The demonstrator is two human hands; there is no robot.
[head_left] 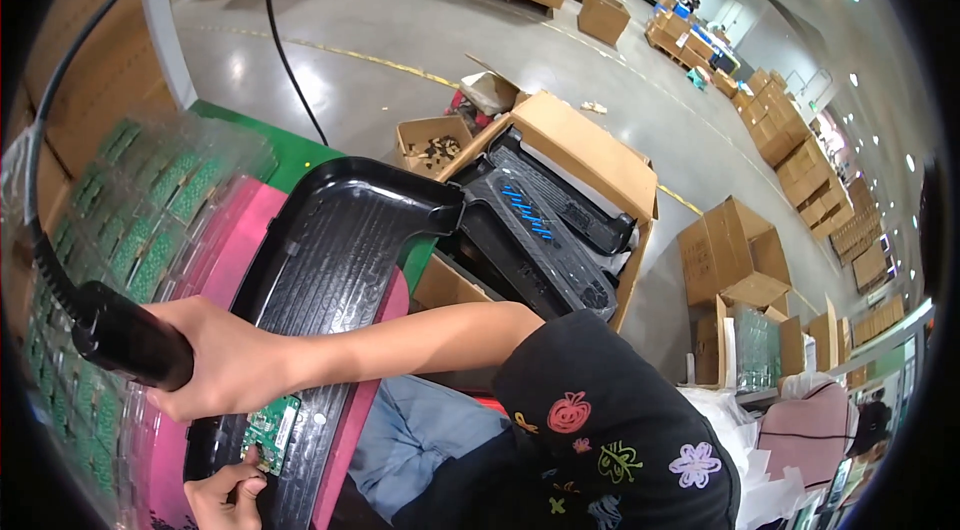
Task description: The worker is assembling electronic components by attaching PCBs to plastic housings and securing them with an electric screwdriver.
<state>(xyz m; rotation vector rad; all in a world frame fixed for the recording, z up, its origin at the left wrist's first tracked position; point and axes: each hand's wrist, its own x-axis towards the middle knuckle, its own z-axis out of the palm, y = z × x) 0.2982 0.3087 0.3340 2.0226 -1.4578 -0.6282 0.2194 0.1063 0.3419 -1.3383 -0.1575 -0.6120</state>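
Observation:
My right hand is wrapped round a black corded electric screwdriver, held over the left part of a long black plastic housing. The screwdriver's tip is hidden behind my hand and the housing's wall. A small green circuit board lies inside the near end of the housing, below my right wrist. At the board's lower left edge, my left hand has its curled fingers pressed together on it; whether they also pinch something small I cannot tell. Under the housing is a pink mat on a green tabletop.
Stacked clear trays of green boards stand left of the mat. A carton with several black housings is to the right, beside a small box of dark pieces. The screwdriver's cable rises at the left.

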